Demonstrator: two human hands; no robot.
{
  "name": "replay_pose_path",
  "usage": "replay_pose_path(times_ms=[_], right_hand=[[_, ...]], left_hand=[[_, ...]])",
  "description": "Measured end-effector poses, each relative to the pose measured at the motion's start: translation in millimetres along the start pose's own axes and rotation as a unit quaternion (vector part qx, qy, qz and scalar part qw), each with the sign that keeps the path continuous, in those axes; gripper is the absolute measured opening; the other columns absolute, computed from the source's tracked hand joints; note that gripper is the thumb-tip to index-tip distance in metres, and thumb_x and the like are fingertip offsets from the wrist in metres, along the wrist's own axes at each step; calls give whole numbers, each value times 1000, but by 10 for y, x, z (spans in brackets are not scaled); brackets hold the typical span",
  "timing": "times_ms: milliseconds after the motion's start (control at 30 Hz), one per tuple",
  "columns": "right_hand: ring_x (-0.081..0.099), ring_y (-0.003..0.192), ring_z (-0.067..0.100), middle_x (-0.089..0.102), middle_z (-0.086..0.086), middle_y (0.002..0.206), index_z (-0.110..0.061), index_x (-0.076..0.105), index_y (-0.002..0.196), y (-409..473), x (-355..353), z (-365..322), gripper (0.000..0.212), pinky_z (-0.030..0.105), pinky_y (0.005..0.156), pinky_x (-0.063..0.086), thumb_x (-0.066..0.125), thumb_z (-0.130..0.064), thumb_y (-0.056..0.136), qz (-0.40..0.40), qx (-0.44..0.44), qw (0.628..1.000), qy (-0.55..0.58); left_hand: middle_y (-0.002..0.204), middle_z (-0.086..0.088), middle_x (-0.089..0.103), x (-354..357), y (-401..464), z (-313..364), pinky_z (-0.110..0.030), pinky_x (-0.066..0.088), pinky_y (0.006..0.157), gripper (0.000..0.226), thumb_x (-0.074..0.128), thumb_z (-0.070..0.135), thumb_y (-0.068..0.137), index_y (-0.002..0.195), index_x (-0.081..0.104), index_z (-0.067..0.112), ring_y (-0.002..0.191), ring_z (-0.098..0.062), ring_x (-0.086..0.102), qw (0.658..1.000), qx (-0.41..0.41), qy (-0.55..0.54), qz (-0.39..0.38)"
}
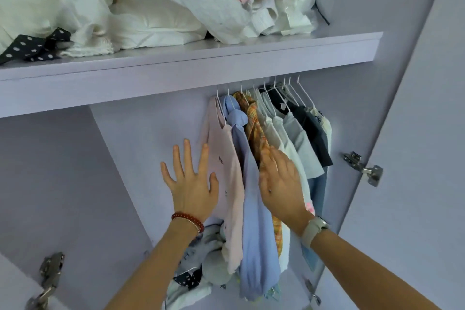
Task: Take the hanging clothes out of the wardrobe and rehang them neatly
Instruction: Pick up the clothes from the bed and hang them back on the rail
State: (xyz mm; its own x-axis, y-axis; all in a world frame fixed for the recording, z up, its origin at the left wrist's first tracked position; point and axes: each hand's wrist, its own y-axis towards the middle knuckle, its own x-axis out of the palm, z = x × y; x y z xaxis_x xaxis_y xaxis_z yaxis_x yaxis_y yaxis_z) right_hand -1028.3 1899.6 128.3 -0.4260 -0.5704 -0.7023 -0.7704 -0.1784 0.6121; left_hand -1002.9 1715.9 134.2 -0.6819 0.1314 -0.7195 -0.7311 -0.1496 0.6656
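Lilac wardrobe, doors open, both hands reaching into a short row of hanging tops.

Head view: under the shelf (191, 58) heaped with loose white laundry (130, 7), the hanging clothes (266, 138) crowd the right end of the rail on thin white hangers (276, 90). The left hand (193, 184) is spread flat, fingers straight, against the pale pink top (226, 158), gripping nothing. The right hand (281, 184) slides, fingers extended, between the blue shirt (254, 209) and the plaid one (254, 126), holding nothing. These look light, limp and prone to slipping off; best lifted by the hanger hooks.

Soft even daylight, wide-angle edge bending
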Motion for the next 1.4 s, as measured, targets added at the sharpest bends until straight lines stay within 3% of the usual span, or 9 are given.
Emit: replay_pose_path(times_ms=[100,233,333,433,600,700,900,1200,1400], right_hand=[[46,121,42,51,21,131,-3,53,126,-581,-260,422,46,61,99,33,33,-27,92,-9,67,995,-73],[23,139,28,32,9,148,-15,36,139,-1563,-682,980,45,46,114,9,34,-27,96,-55,231,963,-128],[15,141,22,26,4,151,-18,31,142,-2332,-1066,1199,46,41,115,3,34,-29,97,-53,345,920,-177],[20,140,23,32,5,148,-17,34,140,-3039,-1509,1201,47,45,114,11,29,-33,95,-26,448,865,-226],[17,140,20,31,2,149,-21,30,141,-4304,-2102,826,46,43,114,8,33,-32,96,37,603,748,-275],[20,139,20,32,2,148,-20,32,141,-5016,-2338,411,46,42,114,11,34,-31,97,81,683,665,-293],[41,128,29,48,11,137,-9,47,130,-6273,-2652,-596,38,39,105,31,44,-19,94,179,780,508,-318],[37,129,26,42,10,140,-7,40,135,-8239,-2893,-1997,42,34,107,28,39,-18,95,276,891,277,-231],[41,124,30,46,15,135,-5,42,131,-9539,-3011,-2651,40,42,103,34,37,-14,92,314,919,165,-170]], left_hand=[[141,-22,40,288,-343,445,-67,24,98,58,54,25,76,133,49,13,130,-43,36,995,61,-32,-76],[131,-21,52,604,-843,1190,-64,34,93,54,73,18,71,122,59,10,121,-42,47,968,148,-116,-165],[136,-20,46,723,-1198,1784,-63,29,98,52,69,21,77,126,56,10,128,-40,41,930,218,-172,-241],[144,-17,37,740,-1579,2392,-59,18,106,53,62,23,84,133,47,12,136,-37,28,877,299,-221,-302],[148,-12,32,516,-2515,3245,-55,12,109,51,51,27,90,138,39,16,139,-30,22,772,450,-275,-356],[153,-6,19,246,-3196,3621,-51,9,111,53,39,35,93,143,27,22,142,-24,11,690,540,-277,-395],[153,-2,18,-661,-4457,4158,-47,11,112,53,37,37,94,143,25,23,141,-20,12,541,687,-287,-391],[150,-2,23,-2052,-6578,4376,-37,20,111,50,39,28,93,141,27,21,137,-17,22,361,795,-255,-415],[148,-4,23,-2508,-8009,4199,-39,25,107,48,39,27,93,140,28,18,135,-22,25,262,829,-170,-464]])
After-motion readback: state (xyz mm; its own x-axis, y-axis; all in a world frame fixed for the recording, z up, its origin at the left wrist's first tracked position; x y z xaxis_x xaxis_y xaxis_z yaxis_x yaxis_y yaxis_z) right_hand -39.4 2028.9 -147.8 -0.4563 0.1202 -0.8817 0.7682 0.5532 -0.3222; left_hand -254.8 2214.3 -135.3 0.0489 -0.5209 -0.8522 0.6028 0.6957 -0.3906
